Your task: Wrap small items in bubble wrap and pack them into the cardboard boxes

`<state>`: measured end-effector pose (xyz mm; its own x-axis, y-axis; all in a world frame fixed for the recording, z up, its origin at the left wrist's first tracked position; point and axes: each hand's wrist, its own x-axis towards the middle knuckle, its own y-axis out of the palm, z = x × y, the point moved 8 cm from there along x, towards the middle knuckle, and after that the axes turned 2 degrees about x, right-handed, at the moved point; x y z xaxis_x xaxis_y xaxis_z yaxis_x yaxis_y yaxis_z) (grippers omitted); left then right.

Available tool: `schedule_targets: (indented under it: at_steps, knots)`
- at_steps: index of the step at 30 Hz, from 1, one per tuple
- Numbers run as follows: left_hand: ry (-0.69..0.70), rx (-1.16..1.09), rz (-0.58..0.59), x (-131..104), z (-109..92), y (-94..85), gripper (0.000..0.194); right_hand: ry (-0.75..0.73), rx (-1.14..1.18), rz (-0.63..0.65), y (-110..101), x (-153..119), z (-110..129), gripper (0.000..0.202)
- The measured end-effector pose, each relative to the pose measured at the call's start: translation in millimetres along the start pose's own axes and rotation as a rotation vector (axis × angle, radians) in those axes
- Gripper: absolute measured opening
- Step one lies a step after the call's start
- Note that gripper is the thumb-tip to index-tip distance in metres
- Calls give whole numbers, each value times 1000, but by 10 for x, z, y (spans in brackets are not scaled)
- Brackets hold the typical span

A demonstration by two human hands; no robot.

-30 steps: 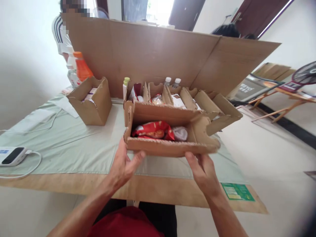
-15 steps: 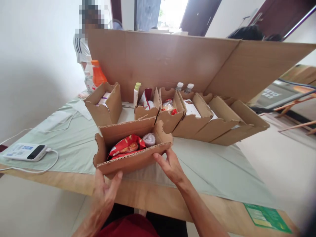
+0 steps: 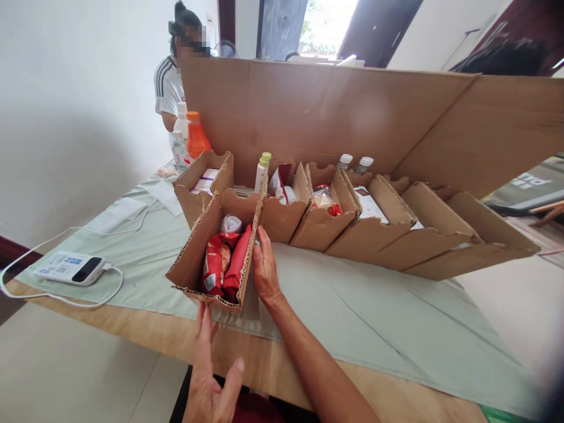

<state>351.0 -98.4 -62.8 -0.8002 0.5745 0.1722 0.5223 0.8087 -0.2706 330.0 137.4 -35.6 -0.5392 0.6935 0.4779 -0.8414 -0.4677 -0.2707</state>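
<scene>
An open cardboard box [image 3: 190,254] stands near the table's front edge, its long sides running away from me. In it lie two red snack packets [image 3: 238,265] and, at the far end, a whitish plastic-wrapped item [image 3: 231,224]. My right hand [image 3: 265,269] rests flat along the box's right wall, fingers stretched out. At the near end, my left hand [image 3: 210,367] has its fingertips by the box's lower edge and its thumb spread wide. Whether those fingertips touch the cardboard I cannot tell.
More cardboard boxes [image 3: 374,234] line the back before a tall cardboard panel [image 3: 335,111]. Orange [image 3: 197,136] and clear bottles stand back left. A white power bank [image 3: 73,268] with a cable lies left on the green cloth [image 3: 317,294]. Behind the panel is a person [image 3: 167,88].
The box has turned from lying crosswise to pointing away from me. My right hand has moved from its corner to lie flat on its right side; my left hand's thumb has come off the box.
</scene>
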Motion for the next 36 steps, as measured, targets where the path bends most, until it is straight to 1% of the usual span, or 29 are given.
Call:
schedule_targets:
  at_steps: [3,5,7,11,13,15,16,19,21,22,23,24,25,26,28,30,32,34,36]
  knots:
    - [39,11,-5,68,11,23,73,14,50,-3,39,-132,-144,63]
    - [61,13,-3,114,21,40,73,62,55,5,49,-204,-270,63]
    - [92,15,9,155,13,78,75,118,69,-16,32,-249,-380,61]
    - [121,37,43,251,-29,218,77,185,104,-99,-33,-267,-485,58]
    - [128,43,55,371,-46,310,78,202,110,-121,-52,-263,-501,56]
    - [149,53,64,600,-53,412,80,211,118,-134,-64,-260,-509,54]
    - [159,60,67,763,-46,465,81,215,122,-137,-67,-260,-513,53]
    - [142,118,89,1376,39,621,82,227,132,-140,-67,-260,-530,50]
    - [98,252,158,1735,139,744,79,235,136,-139,-65,-258,-541,49]
    - [87,312,211,1847,187,807,74,238,136,-138,-64,-256,-545,49]
    - [83,359,259,1902,231,857,67,240,135,-136,-63,-252,-546,48]
    - [88,386,301,1897,270,893,60,242,134,-134,-63,-248,-546,48]
    - [109,401,336,1839,297,914,54,244,131,-131,-64,-243,-544,47]
    - [148,418,362,1737,314,918,50,245,127,-127,-65,-238,-541,47]
    - [258,493,414,1446,332,895,47,245,116,-116,-68,-229,-534,46]
    - [382,587,462,1127,331,833,48,239,101,-98,-69,-229,-528,44]
    - [467,652,486,869,320,740,49,227,85,-69,-59,-236,-514,40]
    - [514,682,493,698,293,648,51,215,65,-36,-34,-232,-470,34]
    - [537,681,490,605,257,581,50,204,50,-3,11,-172,-353,29]
